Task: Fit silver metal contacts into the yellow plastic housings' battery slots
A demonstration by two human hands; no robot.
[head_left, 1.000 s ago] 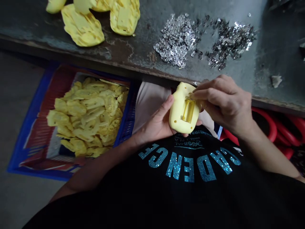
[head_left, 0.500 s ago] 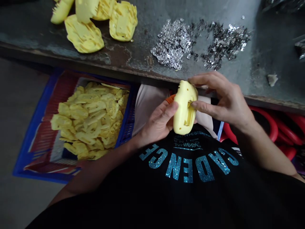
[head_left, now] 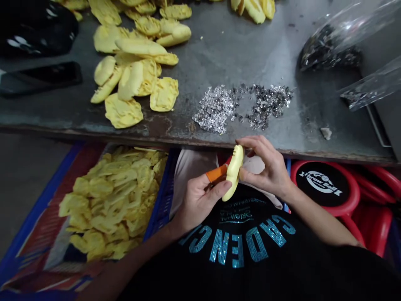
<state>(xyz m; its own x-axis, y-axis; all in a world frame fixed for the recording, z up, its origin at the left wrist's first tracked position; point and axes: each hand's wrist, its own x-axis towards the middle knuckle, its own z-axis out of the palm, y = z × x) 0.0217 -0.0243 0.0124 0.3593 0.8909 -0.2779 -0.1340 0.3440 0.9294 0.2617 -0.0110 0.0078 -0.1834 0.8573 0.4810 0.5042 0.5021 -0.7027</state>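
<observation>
A yellow moulded plastic shell (head_left: 234, 172) is held between both hands, just off the table's front edge and above my lap. It is turned nearly edge-on, with small notches along its upper end. My left hand (head_left: 205, 193), an orange band on one finger, pinches the shell's lower left side. My right hand (head_left: 266, 165) grips its upper end and right side between fingers and thumb. On the table beyond lie a pile of shiny silver metal clips (head_left: 214, 109) and a darker pile of small metal pieces (head_left: 271, 106).
Several yellow shells (head_left: 138, 77) are heaped on the metal table (head_left: 213, 50). A blue crate (head_left: 163, 192) at lower left holds many more. Plastic bags of metal pieces (head_left: 332, 50) lie at right, a dark phone-like slab (head_left: 42, 77) at left. Red round-topped stools (head_left: 327, 188) stand below right.
The shell has turned from showing its slotted face to nearly edge-on. Both hands still hold it. The camera view has tilted up, showing more of the table.
</observation>
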